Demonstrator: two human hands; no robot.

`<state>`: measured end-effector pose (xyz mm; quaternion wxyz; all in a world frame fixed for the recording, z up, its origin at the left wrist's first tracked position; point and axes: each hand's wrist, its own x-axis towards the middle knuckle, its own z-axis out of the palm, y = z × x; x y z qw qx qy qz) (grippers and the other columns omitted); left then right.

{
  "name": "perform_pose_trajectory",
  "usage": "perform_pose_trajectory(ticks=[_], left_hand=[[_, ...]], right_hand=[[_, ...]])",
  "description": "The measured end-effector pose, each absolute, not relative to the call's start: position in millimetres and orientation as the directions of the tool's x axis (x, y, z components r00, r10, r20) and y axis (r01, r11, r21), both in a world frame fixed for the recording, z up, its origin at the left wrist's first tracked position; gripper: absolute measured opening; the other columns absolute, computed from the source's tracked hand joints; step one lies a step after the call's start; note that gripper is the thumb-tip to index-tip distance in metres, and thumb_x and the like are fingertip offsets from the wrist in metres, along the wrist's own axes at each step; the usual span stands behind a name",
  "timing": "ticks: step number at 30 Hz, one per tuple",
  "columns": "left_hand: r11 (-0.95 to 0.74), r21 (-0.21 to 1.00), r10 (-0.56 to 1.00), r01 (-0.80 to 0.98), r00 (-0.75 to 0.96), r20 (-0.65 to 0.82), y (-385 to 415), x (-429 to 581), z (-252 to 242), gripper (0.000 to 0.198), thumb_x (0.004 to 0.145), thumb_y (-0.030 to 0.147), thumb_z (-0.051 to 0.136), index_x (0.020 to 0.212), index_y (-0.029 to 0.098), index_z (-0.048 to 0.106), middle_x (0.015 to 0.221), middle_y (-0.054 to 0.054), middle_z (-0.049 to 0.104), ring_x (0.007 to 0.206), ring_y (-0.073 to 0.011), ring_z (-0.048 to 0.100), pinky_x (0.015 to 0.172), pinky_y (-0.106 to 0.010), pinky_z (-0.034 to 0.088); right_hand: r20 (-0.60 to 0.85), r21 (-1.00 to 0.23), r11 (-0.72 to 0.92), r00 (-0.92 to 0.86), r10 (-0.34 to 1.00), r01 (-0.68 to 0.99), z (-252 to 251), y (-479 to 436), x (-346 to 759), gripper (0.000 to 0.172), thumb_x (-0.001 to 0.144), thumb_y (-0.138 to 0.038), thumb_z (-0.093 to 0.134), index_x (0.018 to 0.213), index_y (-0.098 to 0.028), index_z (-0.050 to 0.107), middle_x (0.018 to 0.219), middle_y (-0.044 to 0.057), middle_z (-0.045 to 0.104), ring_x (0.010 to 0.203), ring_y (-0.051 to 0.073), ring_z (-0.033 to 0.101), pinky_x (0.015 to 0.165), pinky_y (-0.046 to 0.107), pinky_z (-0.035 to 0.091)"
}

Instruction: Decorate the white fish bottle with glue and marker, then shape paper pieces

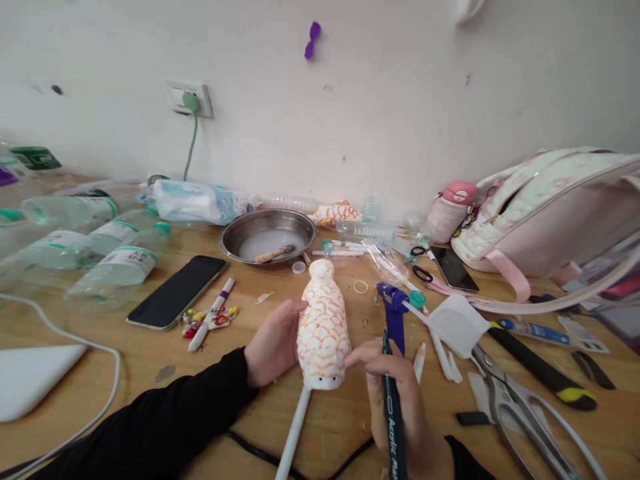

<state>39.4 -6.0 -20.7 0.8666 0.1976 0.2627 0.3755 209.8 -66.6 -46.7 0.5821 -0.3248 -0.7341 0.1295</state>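
My left hand (275,343) is closed around the left side of a white bottle-shaped fish figure (323,327), painted with orange scale lines and two small black eyes at its near end. A white stick (294,433) runs from that end toward me. In my right hand (400,383) is a dark acrylic marker (393,413), its tip pointing up and away. The right index finger reaches to the figure's lower right edge. A blue glue gun (394,317) lies just beyond my right hand.
Several plastic bottles (120,267) and a phone (177,291) lie at left. A metal bowl (230,243) holds a brush. At right are large scissors (505,393), a black-yellow cutter (540,367) and a backpack (545,213). Another painted fish (337,213) lies by the wall.
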Motion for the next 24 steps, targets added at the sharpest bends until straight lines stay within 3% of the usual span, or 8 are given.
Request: perform_pose_trajectory(ticks=[8,15,18,24], left_hand=[[0.648,0.554,0.746,-0.523,0.583,-0.322,-5.2,37.8,-24.8,0.027,0.079,0.022,0.045,0.095,0.011,0.063,0.081,-0.008,0.073,0.092,-0.0281,0.063,0.089,-0.039,0.036],[0.661,0.545,0.735,-0.516,0.590,-0.333,-4.3,39.1,-24.9,0.029,0.081,0.023,0.044,0.100,0.011,0.063,0.090,-0.010,0.072,0.096,-0.0277,0.062,0.091,-0.038,0.036],[0.659,0.550,0.738,-0.513,0.581,-0.342,-4.8,39.2,-24.9,0.029,0.083,0.023,0.043,0.101,0.012,0.063,0.092,-0.009,0.072,0.094,-0.0269,0.062,0.089,-0.038,0.038],[0.633,0.569,0.763,-0.525,0.548,-0.343,-5.5,40.2,-25.7,0.028,0.086,0.029,0.044,0.095,0.012,0.065,0.084,-0.009,0.073,0.081,-0.0234,0.065,0.082,-0.035,0.042]], right_hand=[[0.753,-0.349,0.840,-0.410,0.515,0.415,-44.8,-63.3,221.7,0.032,0.079,0.000,0.041,0.103,-0.021,0.042,0.106,0.008,0.065,0.096,0.020,0.054,0.081,0.044,0.042],[0.748,-0.252,0.852,-0.467,0.472,0.458,-36.5,-67.1,231.0,0.024,0.080,-0.005,0.041,0.098,-0.020,0.042,0.108,0.009,0.065,0.100,0.020,0.054,0.087,0.043,0.039],[0.740,-0.317,0.832,-0.430,0.517,0.456,-33.3,-70.1,227.8,0.025,0.081,-0.004,0.041,0.098,-0.022,0.042,0.106,0.009,0.066,0.098,0.021,0.056,0.085,0.043,0.041],[0.778,-0.573,0.761,-0.090,0.622,0.303,-37.1,-68.6,220.0,0.019,0.089,-0.010,0.037,0.102,-0.023,0.042,0.083,0.005,0.067,0.078,0.018,0.058,0.072,0.038,0.046]])
